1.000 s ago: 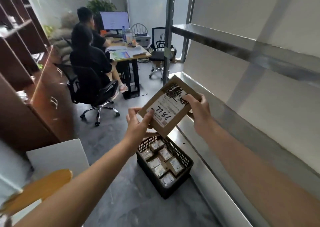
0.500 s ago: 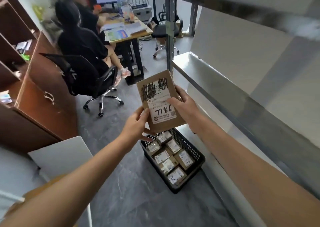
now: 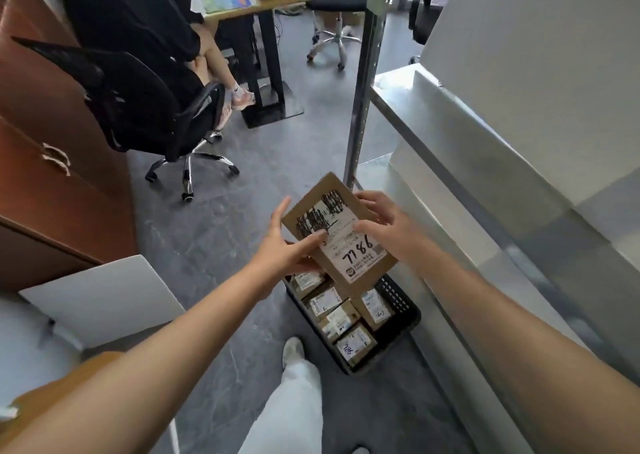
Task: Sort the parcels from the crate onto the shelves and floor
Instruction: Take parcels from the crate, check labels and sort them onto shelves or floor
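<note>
The parcel (image 3: pixel 341 246), a flat brown cardboard packet, is held in the air directly above the far end of the crate (image 3: pixel 406 310), tilted, label side up. The label reads "7786" by hand, and its upper lines are scribbled over in black.

The left hand (image 3: pixel 284 251) pinches the parcel's left edge: thumb flat on the label, forefinger pointing straight up beside the edge, remaining fingers hidden beneath. The right hand (image 3: pixel 389 225) grips the right edge, fingers curled over the top corner and thumb on the label.

The crate is black with slotted walls and stands on the grey floor (image 3: pixel 207 232). It contains several small boxes (image 3: pixel 356 341), each labelled.

- Right of the crate: metal shelves (image 3: pixel 398 86), with the upright post (image 3: pixel 360 107) beyond it.
- Near side of the crate: the person's pale trouser leg (image 3: pixel 294 401) and shoe (image 3: pixel 292 349).
- Well beyond the crate, to the left: a seated person on a black office chair (image 3: pixel 156 107).
</note>
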`<state>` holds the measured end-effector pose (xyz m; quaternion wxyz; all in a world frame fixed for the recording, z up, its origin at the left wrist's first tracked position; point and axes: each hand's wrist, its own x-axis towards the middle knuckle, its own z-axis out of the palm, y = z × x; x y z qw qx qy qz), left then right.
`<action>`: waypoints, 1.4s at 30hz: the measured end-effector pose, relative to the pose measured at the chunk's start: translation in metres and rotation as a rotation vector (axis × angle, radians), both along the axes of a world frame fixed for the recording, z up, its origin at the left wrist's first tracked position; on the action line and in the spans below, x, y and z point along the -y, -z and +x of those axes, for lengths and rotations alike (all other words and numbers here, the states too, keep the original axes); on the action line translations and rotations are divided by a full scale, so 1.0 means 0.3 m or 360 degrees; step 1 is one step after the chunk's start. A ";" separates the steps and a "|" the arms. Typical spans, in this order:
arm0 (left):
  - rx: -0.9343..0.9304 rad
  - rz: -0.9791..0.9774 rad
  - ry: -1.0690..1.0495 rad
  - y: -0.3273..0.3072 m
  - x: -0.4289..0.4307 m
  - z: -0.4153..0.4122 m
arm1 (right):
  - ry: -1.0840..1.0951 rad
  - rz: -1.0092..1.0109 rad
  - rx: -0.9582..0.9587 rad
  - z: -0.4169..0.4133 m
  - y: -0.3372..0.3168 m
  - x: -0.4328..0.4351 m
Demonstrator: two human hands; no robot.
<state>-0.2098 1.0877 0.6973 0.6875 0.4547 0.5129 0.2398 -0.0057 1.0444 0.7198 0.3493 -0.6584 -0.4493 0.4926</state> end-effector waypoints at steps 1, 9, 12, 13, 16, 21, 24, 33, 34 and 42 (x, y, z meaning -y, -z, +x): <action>0.0035 -0.0032 -0.0044 0.017 -0.044 0.007 | -0.0049 -0.0042 0.0034 0.015 -0.002 -0.048; 0.0202 -0.0187 -0.0317 0.194 -0.342 0.068 | 0.0561 -0.0012 0.0330 -0.003 0.077 -0.398; 0.0191 -0.0202 -0.0289 0.281 -0.406 0.118 | 0.1417 0.0002 0.0064 0.000 0.202 -0.468; 0.0178 -0.0226 -0.0309 0.319 -0.419 0.136 | 0.1582 -0.0029 -0.0006 0.007 0.245 -0.477; 0.0088 -0.0361 -0.0386 0.467 -0.414 0.174 | 0.1686 -0.0155 -0.0025 0.015 0.396 -0.471; -0.0173 -0.0540 -0.0413 0.791 -0.345 0.190 | 0.1287 -0.0365 -0.0075 0.085 0.751 -0.400; -0.0723 -0.0450 0.0007 1.066 -0.283 0.157 | 0.0984 -0.0590 -0.0136 0.127 0.982 -0.368; -0.1158 -0.0651 0.0150 1.668 -0.175 0.186 | 0.0299 -0.0897 -0.0254 0.166 1.666 -0.402; -0.1181 -0.0696 0.0120 1.725 -0.167 0.204 | 0.0219 -0.0914 -0.0214 0.177 1.736 -0.399; -0.1359 -0.1029 0.0158 2.077 -0.149 0.360 | -0.0073 -0.0929 0.0048 0.239 2.122 -0.424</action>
